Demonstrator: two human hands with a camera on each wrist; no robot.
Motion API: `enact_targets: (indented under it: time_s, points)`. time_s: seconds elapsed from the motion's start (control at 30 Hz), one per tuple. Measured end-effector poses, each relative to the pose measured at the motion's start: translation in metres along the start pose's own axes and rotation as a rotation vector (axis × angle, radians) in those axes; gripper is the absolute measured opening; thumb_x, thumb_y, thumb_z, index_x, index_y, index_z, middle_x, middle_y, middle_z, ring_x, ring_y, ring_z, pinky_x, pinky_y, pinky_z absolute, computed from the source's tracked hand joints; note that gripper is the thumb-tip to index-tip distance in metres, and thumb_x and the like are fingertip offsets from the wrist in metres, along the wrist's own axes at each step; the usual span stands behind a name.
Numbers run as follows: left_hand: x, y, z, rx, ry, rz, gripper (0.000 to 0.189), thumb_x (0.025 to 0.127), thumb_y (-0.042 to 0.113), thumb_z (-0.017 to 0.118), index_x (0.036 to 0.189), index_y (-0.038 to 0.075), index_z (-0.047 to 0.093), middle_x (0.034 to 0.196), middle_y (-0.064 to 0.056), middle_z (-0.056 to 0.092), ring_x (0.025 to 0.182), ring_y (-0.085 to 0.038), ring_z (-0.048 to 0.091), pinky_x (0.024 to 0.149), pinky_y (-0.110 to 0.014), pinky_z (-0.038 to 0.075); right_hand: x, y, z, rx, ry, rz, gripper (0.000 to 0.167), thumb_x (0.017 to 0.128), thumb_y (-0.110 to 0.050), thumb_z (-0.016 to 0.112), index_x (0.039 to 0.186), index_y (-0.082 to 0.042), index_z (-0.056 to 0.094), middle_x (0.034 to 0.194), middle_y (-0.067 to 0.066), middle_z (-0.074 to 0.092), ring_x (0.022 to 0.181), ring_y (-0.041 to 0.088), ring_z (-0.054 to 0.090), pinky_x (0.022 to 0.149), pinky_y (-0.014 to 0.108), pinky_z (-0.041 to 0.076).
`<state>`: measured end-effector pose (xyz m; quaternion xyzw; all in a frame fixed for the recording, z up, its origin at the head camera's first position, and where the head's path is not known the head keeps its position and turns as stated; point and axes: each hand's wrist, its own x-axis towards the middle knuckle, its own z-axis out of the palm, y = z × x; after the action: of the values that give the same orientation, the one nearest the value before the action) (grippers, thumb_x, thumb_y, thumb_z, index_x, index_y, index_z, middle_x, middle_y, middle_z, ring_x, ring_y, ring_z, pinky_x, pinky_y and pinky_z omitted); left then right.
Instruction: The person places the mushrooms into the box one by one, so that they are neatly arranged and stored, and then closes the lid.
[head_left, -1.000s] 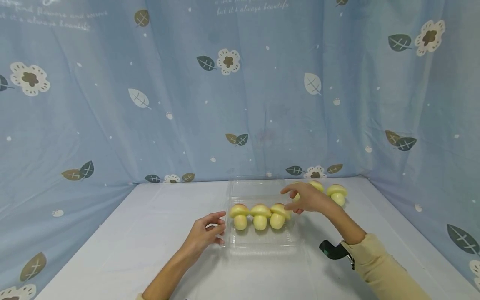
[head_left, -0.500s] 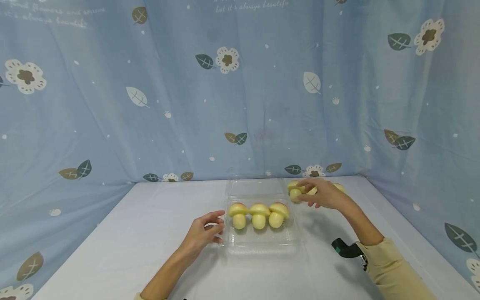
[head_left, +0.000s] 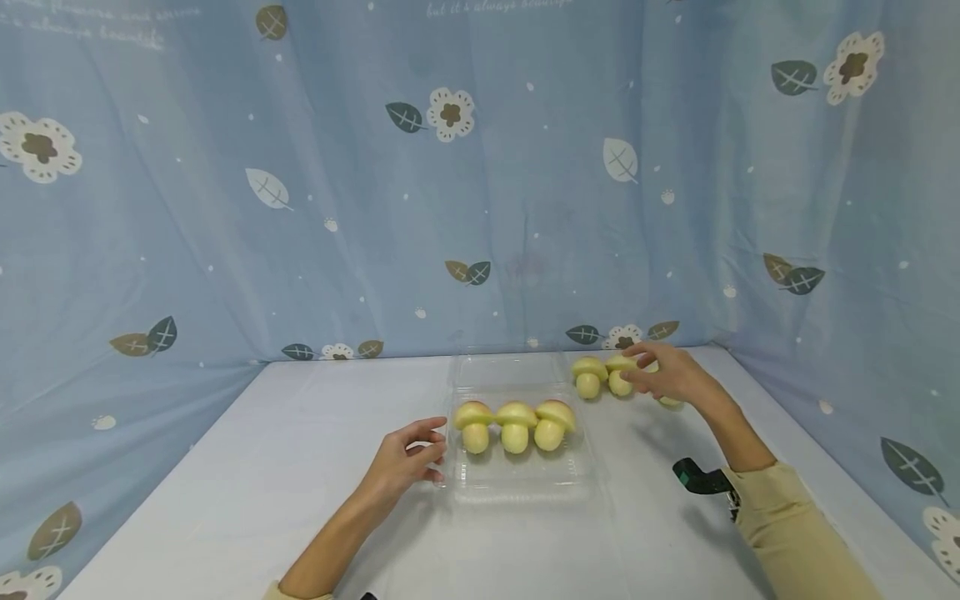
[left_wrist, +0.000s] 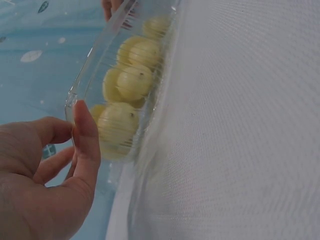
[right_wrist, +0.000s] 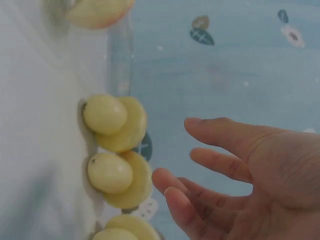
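Note:
Three pale yellow mushroom-shaped pieces with reddish cap tops (head_left: 515,427) lie in a row in a clear plastic clamshell box (head_left: 517,482), its lid (head_left: 510,371) folded back. My left hand (head_left: 407,457) is at the box's left side; in the left wrist view, thumb (left_wrist: 87,135) and index finger pinch its rim. My right hand (head_left: 667,373) hovers by more such mushroom pieces (head_left: 588,379) on the table, right of the lid. In the right wrist view its fingers are spread and hold nothing, fingertips close to a mushroom piece (right_wrist: 111,173). It partly covers the rightmost piece in the head view.
A white cloth covers the table (head_left: 322,408). Blue patterned curtain (head_left: 360,208) hangs behind the table and along both sides. A black device (head_left: 701,477) sits at the right wrist.
My right hand has moved from above the box to the right, over the loose mushroom pieces, uncovering the left ones. The left hand stays at the box's edge. The head view has shifted slightly.

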<state>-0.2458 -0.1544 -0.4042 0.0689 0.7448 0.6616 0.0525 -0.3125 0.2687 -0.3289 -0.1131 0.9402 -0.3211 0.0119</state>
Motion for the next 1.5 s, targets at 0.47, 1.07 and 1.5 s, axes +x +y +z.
enact_targets:
  time_s: [0.47,1.07,1.5]
  points:
    - [0.000,0.002,0.000,0.016,0.005,-0.007,0.044,0.094,0.005,0.062,0.137,0.003,0.054,0.108,-0.012,0.056,0.085,-0.023,0.061,0.063,-0.028,0.061,0.006,0.035,-0.008,-0.047,0.063,0.076,0.065,0.096,-0.037,0.061,0.146,-0.002,0.040,0.139,0.036,0.042,0.092,0.038,0.068,0.070,0.042,0.060]
    - [-0.002,0.003,0.000,0.010,-0.010,-0.005,0.044,0.095,0.004,0.061,0.138,0.002,0.053,0.109,-0.013,0.055,0.087,-0.024,0.061,0.063,-0.027,0.060,0.002,0.055,-0.013,-0.043,0.112,0.100,0.063,0.096,-0.027,0.064,0.146,0.001,0.038,0.138,0.039,0.038,0.094,0.038,0.069,0.068,0.039,0.061]
    - [-0.001,0.003,0.000,0.012,0.003,-0.002,0.044,0.094,0.004,0.062,0.137,0.002,0.054,0.107,-0.012,0.055,0.086,-0.024,0.061,0.062,-0.027,0.060,0.004,0.067,-0.012,-0.116,0.100,0.104,0.066,0.094,-0.031,0.066,0.145,0.002,0.040,0.132,0.040,0.042,0.078,0.034,0.068,0.058,0.033,0.055]
